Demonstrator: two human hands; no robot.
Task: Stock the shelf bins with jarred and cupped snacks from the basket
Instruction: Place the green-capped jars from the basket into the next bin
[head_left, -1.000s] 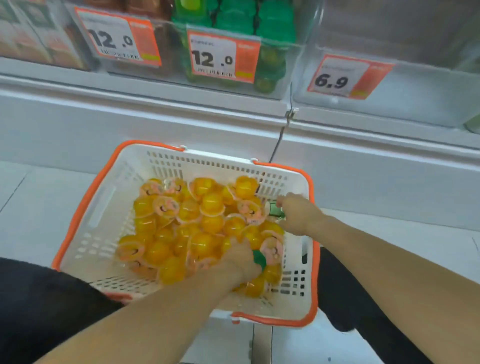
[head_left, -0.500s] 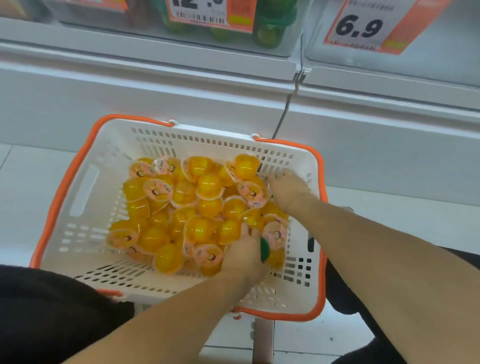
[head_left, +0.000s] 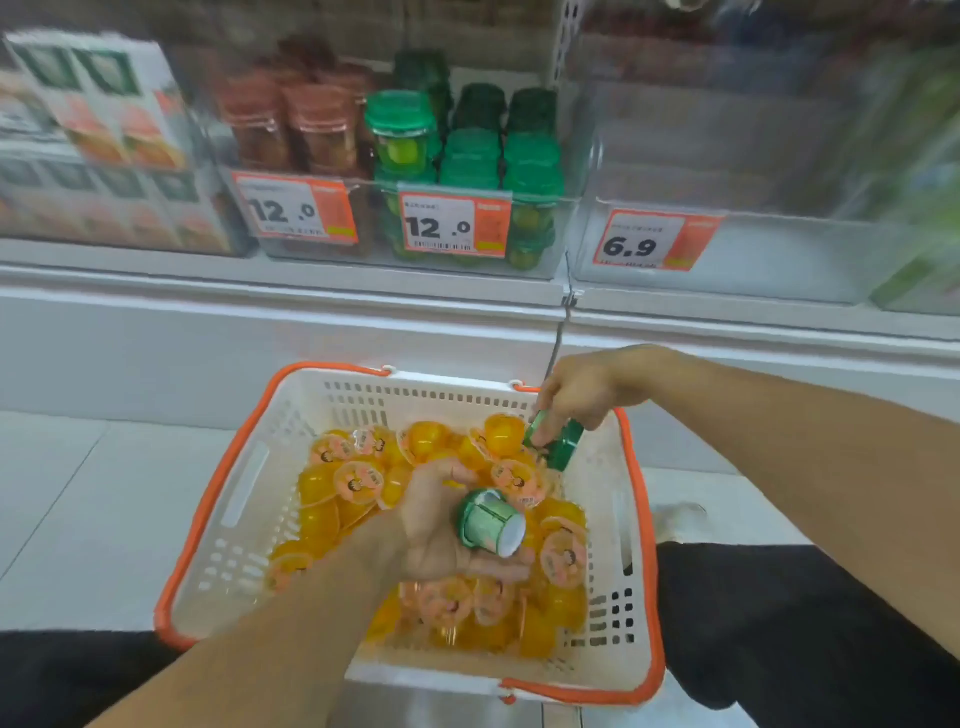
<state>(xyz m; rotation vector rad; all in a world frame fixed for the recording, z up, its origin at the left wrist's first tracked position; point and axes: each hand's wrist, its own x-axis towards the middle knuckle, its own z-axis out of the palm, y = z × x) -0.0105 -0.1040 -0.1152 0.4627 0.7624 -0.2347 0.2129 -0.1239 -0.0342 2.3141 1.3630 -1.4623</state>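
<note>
A white basket (head_left: 244, 499) with an orange rim sits on the floor, filled with several orange jelly cups (head_left: 426, 441). My left hand (head_left: 441, 535) is raised palm-up above the cups and holds a green-lidded jar (head_left: 491, 522) lying on its side. At the basket's far right corner my right hand (head_left: 576, 395) grips another green-lidded jar (head_left: 558, 441), lifted just above the cups. On the shelf above, a clear bin (head_left: 540, 265) holds stacked green-lidded jars (head_left: 478, 156).
Left of the green jars stand red-brown jars (head_left: 296, 124) and boxed goods (head_left: 93, 140). A clear bin (head_left: 753, 260) with a 6.9 price tag sits to the right. Orange price tags (head_left: 452, 226) hang on the bin fronts. My dark-clad knees flank the basket.
Both hands have come up out of the cups, each with a green-lidded jar. The left hand has turned palm-up. The view has tilted up to show the shelf bins.
</note>
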